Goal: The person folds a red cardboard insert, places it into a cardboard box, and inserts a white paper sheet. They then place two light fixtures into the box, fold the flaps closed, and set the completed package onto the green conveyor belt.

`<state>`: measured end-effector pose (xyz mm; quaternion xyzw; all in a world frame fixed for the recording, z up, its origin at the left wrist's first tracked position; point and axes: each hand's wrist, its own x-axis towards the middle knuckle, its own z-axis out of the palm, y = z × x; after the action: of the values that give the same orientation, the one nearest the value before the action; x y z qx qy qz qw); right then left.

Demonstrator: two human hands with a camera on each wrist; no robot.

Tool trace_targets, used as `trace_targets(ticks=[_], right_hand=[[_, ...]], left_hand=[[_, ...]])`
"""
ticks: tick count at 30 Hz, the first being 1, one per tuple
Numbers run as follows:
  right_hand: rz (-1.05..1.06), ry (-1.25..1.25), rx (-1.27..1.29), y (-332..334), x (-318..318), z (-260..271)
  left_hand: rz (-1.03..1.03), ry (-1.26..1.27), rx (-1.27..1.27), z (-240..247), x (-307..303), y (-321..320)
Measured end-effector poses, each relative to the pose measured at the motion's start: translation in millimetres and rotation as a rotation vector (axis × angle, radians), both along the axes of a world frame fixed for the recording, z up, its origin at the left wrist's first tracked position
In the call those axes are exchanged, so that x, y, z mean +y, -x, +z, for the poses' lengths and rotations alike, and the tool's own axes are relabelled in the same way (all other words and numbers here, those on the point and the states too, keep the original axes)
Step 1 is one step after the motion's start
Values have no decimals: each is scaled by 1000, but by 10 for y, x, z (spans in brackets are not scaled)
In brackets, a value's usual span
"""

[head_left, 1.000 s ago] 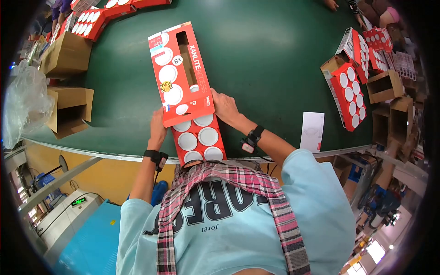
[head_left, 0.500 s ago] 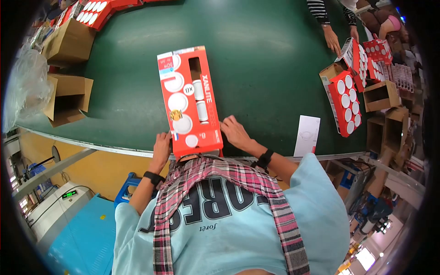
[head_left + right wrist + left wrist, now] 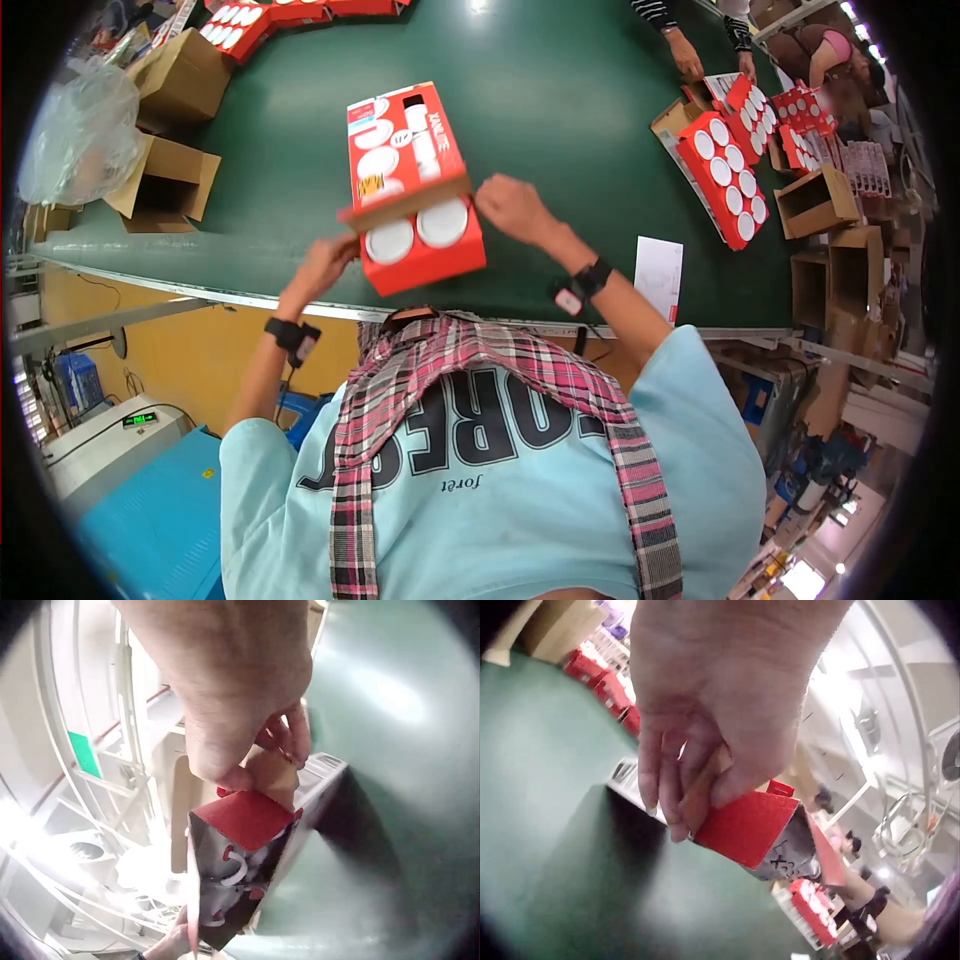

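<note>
A red printed carton (image 3: 378, 160) with a cut-out window stands on the green table, its near end towards me. White round lamps show through the window, and two more white discs (image 3: 442, 222) show at the near end beneath a raised brown-edged flap (image 3: 405, 204). My left hand (image 3: 322, 268) is at the near left corner; in the left wrist view its thumb and fingers pinch a small red side flap (image 3: 742, 829). At the opposite corner, my right hand (image 3: 515, 208) pinches another red flap (image 3: 247, 817) between thumb and fingers. The right wrist view looks into the carton's open end.
A white leaflet (image 3: 658, 275) lies to the right. Red lamp packs (image 3: 722, 180) and brown boxes (image 3: 820, 205) stand further right, where another person's hands (image 3: 686, 55) reach in. Brown boxes (image 3: 165, 190) and a plastic bag (image 3: 85, 130) are at the left.
The carton first slid down over the red lamp pack towards me, then moved away from the table edge. Its near end flap is now raised, and both hands have shifted to the near corners.
</note>
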<state>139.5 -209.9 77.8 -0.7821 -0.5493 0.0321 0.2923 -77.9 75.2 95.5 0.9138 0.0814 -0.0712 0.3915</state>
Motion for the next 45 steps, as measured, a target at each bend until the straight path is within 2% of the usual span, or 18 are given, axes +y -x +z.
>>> trace_targets(ticks=[2, 3, 4, 5, 6, 9, 12, 15, 18, 21, 24, 27, 30, 33, 37, 40, 41, 45], right_hand=[[-63, -12, 228, -294, 166, 475], [-57, 41, 353, -459, 226, 747], [-52, -68, 347, -604, 316, 904], [-46, -174, 339, -749, 406, 1034], [-22, -98, 365, -936, 531, 1124], [3, 105, 462, -1150, 634, 1554], [-86, 246, 645, -1198, 628, 1760], [-195, 53, 922, -1177, 567, 1505], [-38, 177, 735, -1415, 567, 1381], [-132, 147, 456, -1160, 431, 1709], [-45, -334, 60, -1003, 344, 1696], [-38, -283, -175, -704, 399, 1925], [-112, -175, -28, -573, 538, 2064], [-106, -259, 82, -701, 648, 1999], [-52, -268, 248, -763, 657, 1891], [25, -321, 489, -871, 684, 1695], [55, -361, 572, -908, 703, 1636], [-95, -226, 492, -831, 689, 1780]], left_hand=[[-39, -111, 25, 620, 104, -277], [18, 31, -7, 804, 178, -398], [71, 177, -39, 984, 257, -522], [40, 164, 3, 1299, 295, -663], [7, 151, 42, 1522, 398, -831], [-7, 245, 191, 1761, 810, -1157], [27, 289, 122, 1875, 798, -1366], [129, 592, 103, 1557, 740, -1403], [121, 423, 146, 1618, 748, -1382], [20, 339, -91, 1492, 748, -1426], [98, 359, -136, 1424, 686, -1415], [128, 384, -176, 1400, 667, -1447], [136, 317, -349, 1319, 579, -1453], [342, 288, -590, 1375, 388, -1209], [362, -240, -942, 1603, 72, -992], [199, -255, -838, 1811, -41, -1096], [198, -79, -727, 1770, 15, -1159], [125, 27, -586, 1733, 166, -1407]])
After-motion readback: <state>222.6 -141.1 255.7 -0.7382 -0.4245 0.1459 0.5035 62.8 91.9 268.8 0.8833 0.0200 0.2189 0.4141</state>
